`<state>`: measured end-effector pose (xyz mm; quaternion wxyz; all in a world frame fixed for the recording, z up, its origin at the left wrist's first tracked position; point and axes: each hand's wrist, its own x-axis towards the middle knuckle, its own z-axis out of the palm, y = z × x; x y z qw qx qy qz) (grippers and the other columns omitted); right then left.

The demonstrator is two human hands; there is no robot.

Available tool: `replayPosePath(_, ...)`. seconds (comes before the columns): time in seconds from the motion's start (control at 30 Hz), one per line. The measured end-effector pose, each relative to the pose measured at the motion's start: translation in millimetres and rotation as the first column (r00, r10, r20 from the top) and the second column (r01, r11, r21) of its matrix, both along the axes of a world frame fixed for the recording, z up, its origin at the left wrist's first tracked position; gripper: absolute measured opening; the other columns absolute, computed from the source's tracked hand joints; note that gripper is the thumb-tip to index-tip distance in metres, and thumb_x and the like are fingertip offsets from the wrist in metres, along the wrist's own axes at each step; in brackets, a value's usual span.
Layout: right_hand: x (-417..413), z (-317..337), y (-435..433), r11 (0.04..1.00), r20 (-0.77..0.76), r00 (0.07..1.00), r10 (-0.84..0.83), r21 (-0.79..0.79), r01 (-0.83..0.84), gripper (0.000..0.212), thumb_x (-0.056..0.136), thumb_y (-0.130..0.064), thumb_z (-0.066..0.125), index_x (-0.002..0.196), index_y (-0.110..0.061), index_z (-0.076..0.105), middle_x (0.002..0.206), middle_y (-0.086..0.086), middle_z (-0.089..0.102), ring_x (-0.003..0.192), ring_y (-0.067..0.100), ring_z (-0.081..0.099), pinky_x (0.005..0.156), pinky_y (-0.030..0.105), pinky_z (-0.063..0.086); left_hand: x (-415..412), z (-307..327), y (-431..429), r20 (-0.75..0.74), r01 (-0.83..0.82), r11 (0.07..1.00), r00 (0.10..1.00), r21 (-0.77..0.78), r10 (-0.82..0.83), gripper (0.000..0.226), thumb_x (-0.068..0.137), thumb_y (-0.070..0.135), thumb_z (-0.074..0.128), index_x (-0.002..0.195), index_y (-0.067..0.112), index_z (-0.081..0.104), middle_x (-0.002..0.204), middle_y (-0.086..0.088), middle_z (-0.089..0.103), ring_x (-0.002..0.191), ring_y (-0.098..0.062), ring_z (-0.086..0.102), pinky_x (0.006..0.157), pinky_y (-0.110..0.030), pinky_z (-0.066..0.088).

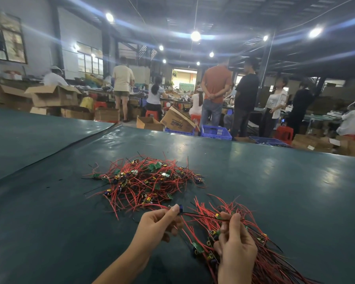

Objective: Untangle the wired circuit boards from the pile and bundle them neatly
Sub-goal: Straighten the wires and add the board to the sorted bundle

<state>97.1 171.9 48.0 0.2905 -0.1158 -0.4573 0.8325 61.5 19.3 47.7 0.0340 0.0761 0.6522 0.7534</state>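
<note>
- Right hand grips the sorted bundle; slackening could spill its wires onto the tabletop.
- Left hand pinches one wired circuit board, its black wire taut toward the right hand; yanking may tear it.
- The pile beyond the left hand may snag the trailing red lead.

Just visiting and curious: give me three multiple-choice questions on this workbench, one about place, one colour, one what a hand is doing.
1. The tangled pile lies: A) in a box; B) on the green table, beyond the left hand; C) on the floor.
2. Most wires are: A) blue; B) yellow; C) red.
3. The right hand: A) grips a bundle of wired boards; B) lies flat; C) hangs empty.
Answers: B, it sits on the table past the hand; C, red strands dominate; A, fingers curl round the bundle.
</note>
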Motion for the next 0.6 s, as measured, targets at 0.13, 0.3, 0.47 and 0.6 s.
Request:
replayPosePath(0.13,4.0,0.8,-1.3,0.996,-0.081,0.993,0.088,-0.014,-0.089,0.049,0.082,-0.048,0.05,0.077,-0.006,0.074,0.054,0.002,0.054,0.032,0.005,0.029,0.033,0.013,0.023,-1.0,-0.1,4.7,-0.021,-0.055,0.998,0.998,0.016,0.056,0.045,0.084,0.046,0.051,0.089,0.006,0.072,0.086,-0.008,0.075,0.059,-0.013,0.063,0.048,-0.021,0.044)
replayPosePath(0.3,3.0,-2.7,-2.0,0.957,-0.14,0.952,0.272,-0.064,-0.282,0.083,0.076,-0.071,0.031,0.089,0.0,0.073,0.053,0.005,0.055,0.03,0.008,0.033,0.033,0.013,0.027,-4.6,2.5,0.9,0.139,-0.041,0.976,0.99,0.215,0.011,0.041,0.094,0.042,0.044,0.085,0.006,0.062,0.078,-0.012,0.068,0.054,-0.017,0.06,0.05,-0.026,0.041)
replayPosePath(0.47,3.1,-8.3,-16.6,0.887,0.157,0.931,0.33,0.286,-0.363,0.054,0.079,-0.056,0.045,0.074,-0.015,0.079,0.055,0.007,0.061,0.042,0.013,0.051,0.042,0.02,0.04,-6.8,2.4,5.1,0.217,0.23,0.956,0.939,0.182,-0.267,0.035,0.071,0.039,0.053,0.068,0.004,0.051,0.05,-0.009,0.052,0.043,-0.019,0.05,0.043,-0.025,0.038)
replayPosePath(0.6,8.2,-10.4,-26.1,0.799,0.23,0.874,0.428,0.356,-0.484,0.046,0.076,-0.052,0.057,0.067,-0.011,0.076,0.057,0.015,0.065,0.052,0.02,0.062,0.053,0.024,0.05,0.1,-4.9,7.7,0.217,0.424,0.899,0.872,0.11,-0.438,0.029,0.069,0.031,0.053,0.071,0.01,0.074,0.059,-0.006,0.062,0.049,-0.015,0.055,0.049,-0.023,0.044)
